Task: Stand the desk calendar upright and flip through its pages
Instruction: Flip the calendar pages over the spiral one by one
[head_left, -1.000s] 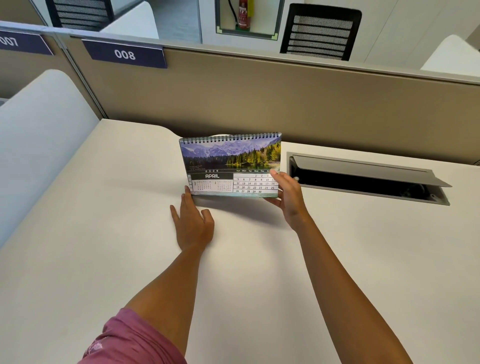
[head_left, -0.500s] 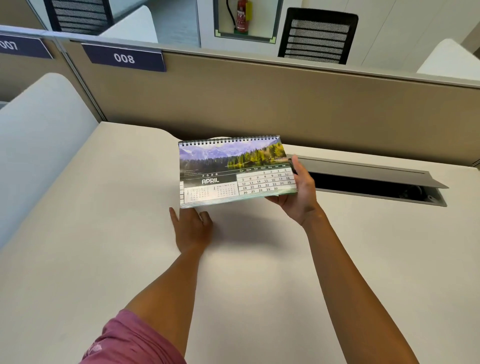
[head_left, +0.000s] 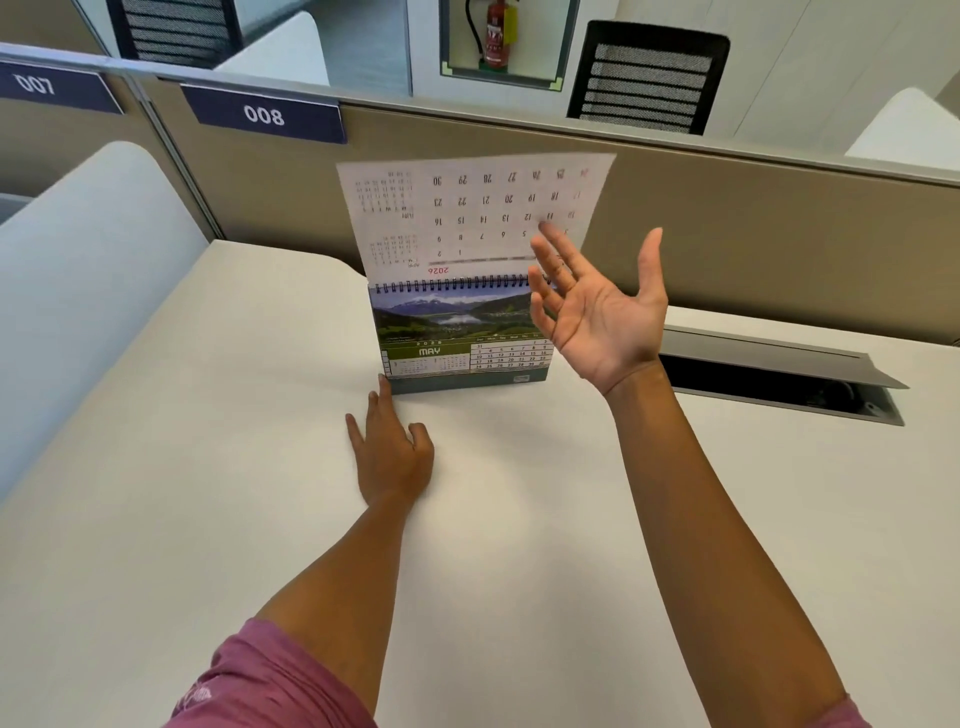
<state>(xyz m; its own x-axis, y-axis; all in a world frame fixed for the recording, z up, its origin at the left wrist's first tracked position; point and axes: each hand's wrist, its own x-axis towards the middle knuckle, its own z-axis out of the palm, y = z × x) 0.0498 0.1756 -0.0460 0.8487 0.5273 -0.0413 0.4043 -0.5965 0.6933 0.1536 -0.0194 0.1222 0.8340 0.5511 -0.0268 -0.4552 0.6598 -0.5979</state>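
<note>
The spiral-bound desk calendar (head_left: 451, 332) stands upright on the white desk (head_left: 208, 493), showing a mountain lake photo and the MAY grid. One loose page (head_left: 467, 208) is swung up above the spiral, its white back with upside-down dates facing me. My right hand (head_left: 597, 312) is raised palm-up with fingers spread, the fingertips against the lower right of that lifted page. My left hand (head_left: 392, 457) lies flat on the desk, its fingertips touching the lower left corner of the calendar's base.
A beige partition (head_left: 727, 218) labelled 008 runs just behind the calendar. To the right an open cable hatch (head_left: 779, 384) is sunk into the desk. A white curved side divider (head_left: 78, 291) bounds the left. Black chairs and a fire extinguisher sit beyond the partition.
The April page, lifted by my right hand at its lower right corner, has swung up over the spiral, uncovering May. My right hand rose and opened. My left hand stayed at the base.
</note>
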